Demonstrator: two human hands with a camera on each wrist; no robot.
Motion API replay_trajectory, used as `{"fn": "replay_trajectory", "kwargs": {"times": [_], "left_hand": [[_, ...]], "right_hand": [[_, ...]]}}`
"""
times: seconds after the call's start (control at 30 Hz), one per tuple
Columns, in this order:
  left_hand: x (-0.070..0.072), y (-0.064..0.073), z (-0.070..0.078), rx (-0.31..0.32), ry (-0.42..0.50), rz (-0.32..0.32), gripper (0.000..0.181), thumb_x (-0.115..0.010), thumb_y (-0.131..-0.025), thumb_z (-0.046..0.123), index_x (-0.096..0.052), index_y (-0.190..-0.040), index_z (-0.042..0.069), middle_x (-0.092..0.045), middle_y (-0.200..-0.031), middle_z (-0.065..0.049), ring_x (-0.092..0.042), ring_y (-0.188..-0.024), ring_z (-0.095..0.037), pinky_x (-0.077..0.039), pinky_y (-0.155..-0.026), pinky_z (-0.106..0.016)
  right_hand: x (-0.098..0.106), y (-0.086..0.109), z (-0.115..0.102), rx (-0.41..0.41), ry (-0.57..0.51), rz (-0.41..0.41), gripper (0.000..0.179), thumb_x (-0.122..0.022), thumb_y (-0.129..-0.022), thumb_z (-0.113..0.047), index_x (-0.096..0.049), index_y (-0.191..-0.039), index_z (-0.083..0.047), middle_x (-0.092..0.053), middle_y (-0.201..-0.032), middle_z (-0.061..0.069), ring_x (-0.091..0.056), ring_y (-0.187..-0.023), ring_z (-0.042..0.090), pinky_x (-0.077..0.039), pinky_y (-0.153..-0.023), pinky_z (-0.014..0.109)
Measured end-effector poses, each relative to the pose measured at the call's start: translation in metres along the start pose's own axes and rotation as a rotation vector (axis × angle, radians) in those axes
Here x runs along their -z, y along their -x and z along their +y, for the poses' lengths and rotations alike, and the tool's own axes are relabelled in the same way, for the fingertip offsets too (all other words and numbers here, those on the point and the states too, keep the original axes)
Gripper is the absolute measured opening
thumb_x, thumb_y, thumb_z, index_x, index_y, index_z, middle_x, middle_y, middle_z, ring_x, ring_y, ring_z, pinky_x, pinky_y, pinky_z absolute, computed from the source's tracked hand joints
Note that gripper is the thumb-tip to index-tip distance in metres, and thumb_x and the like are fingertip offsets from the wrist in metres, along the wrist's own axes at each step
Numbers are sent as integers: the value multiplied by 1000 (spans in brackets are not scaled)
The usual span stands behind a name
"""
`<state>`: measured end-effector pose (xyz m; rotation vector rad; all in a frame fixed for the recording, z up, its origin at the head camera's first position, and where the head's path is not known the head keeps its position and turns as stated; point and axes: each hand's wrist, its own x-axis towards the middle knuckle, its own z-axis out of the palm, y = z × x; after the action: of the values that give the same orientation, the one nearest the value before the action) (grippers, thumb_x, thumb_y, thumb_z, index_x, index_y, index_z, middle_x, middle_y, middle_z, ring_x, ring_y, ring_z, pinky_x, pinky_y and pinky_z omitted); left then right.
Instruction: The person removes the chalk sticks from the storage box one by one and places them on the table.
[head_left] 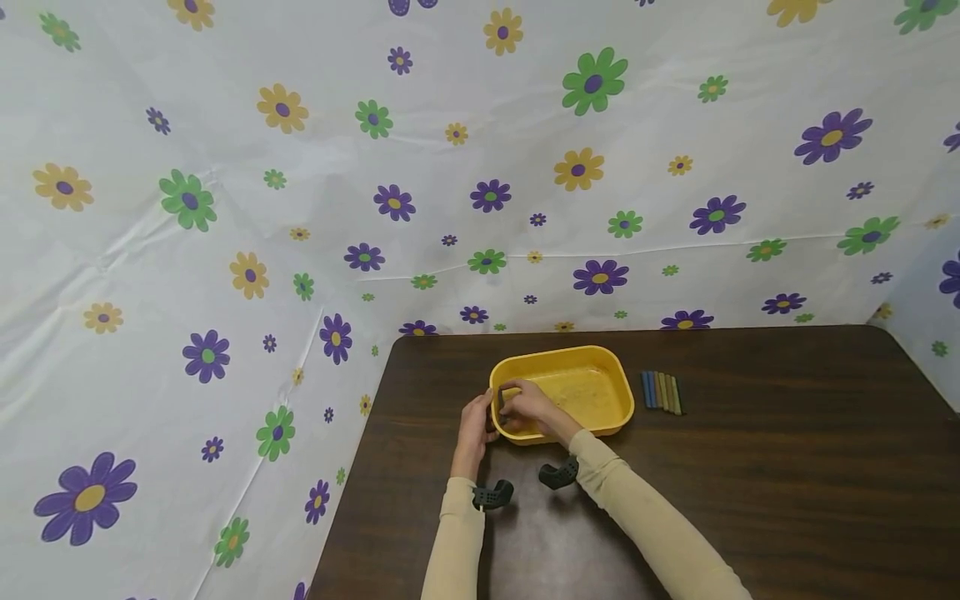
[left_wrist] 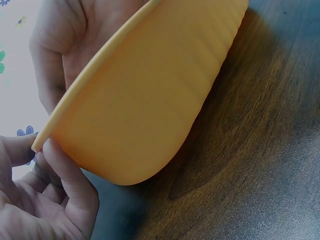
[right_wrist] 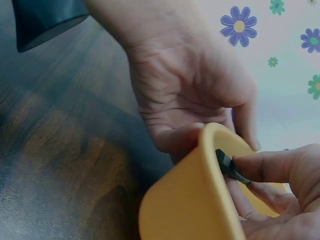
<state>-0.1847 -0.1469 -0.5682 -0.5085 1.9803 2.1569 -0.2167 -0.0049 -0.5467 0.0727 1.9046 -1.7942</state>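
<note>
A yellow plastic basin [head_left: 566, 392] stands on the dark wooden table, tilt unclear. My left hand [head_left: 472, 427] pinches the rim at its left end; in the left wrist view the thumb [left_wrist: 70, 172] presses the outer wall [left_wrist: 130, 110]. My right hand [head_left: 531, 406] reaches over the near rim into the basin's left end. Between its thumb and fingers it pinches a small dark stick-like piece [right_wrist: 226, 162], close to the inner wall in the right wrist view. Part of this piece is hidden by the fingers.
Right of the basin lies a row of several coloured sticks [head_left: 662, 392], blue, brownish, yellowish and dark. The table [head_left: 787, 433] extends far to the right. A white flowered sheet [head_left: 480, 167] hangs behind and to the left. A dark device [head_left: 492, 495] sits on the left wrist.
</note>
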Motion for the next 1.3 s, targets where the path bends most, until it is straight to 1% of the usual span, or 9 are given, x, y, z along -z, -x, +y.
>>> {"fn": "replay_trajectory", "kwargs": {"times": [0.13,0.27,0.4,0.6,0.73,0.9,1.0,1.1,1.3], "left_hand": [[0,-2,-3,-10,-1,0,42,-54,-108,39,-65,-115,0,-60,-79,0,-54,-62,-9,-46,-53,-23],[0,-1,-2,-12,1,-2,37,-54,-108,39,-67,-112,4,-60,-78,1,-55,-62,-8,-46,-53,-23],[-1,-3,-3,3,1,6,35,-54,-109,38,-67,-109,5,-58,-77,1,-54,-61,-9,-46,-53,-24],[-2,-2,-2,14,8,9,32,-54,-108,37,-65,-102,8,-55,-75,1,-52,-61,-10,-46,-54,-25],[-1,-1,-2,22,12,21,32,-56,-108,38,-64,-99,9,-54,-74,1,-51,-61,-10,-45,-54,-25],[-1,-1,-1,8,3,31,35,-55,-108,38,-63,-101,4,-54,-74,1,-50,-61,-10,-45,-53,-24],[-2,-2,-1,5,-9,34,37,-55,-108,37,-63,-104,2,-54,-74,0,-50,-61,-10,-45,-53,-24],[-1,-3,-1,11,-8,33,38,-55,-108,37,-63,-107,0,-54,-75,-1,-50,-61,-11,-45,-54,-25],[-1,-1,-1,12,-3,27,34,-55,-108,37,-63,-100,4,-53,-73,0,-49,-60,-11,-45,-55,-26]], "right_hand": [[7,1,-6,1,-9,10,54,-66,-91,6,-52,-143,4,-66,-114,23,-70,-87,27,-61,-80,44],[17,6,-15,17,-31,-19,53,-65,-93,7,-51,-144,3,-66,-119,26,-71,-92,29,-59,-85,48],[30,12,-24,41,-43,-44,54,-63,-93,8,-50,-145,3,-64,-124,28,-70,-99,31,-58,-87,50],[59,24,-37,80,-74,-44,55,-63,-97,7,-47,-148,1,-62,-124,28,-70,-96,27,-58,-88,48],[82,35,-43,109,-81,-25,57,-63,-98,7,-43,-151,1,-61,-125,29,-71,-94,26,-55,-91,52],[105,45,-46,136,-48,-5,59,-62,-98,7,-41,-153,2,-59,-126,30,-71,-96,27,-51,-96,57],[116,49,-45,142,-23,-2,60,-62,-98,7,-40,-154,2,-57,-129,31,-71,-98,28,-51,-96,58],[125,52,-43,145,-6,11,59,-62,-98,7,-41,-153,1,-57,-129,30,-71,-97,27,-53,-95,56],[137,57,-42,143,-2,20,59,-62,-98,6,-41,-153,1,-57,-131,31,-71,-96,25,-54,-94,54]]}}
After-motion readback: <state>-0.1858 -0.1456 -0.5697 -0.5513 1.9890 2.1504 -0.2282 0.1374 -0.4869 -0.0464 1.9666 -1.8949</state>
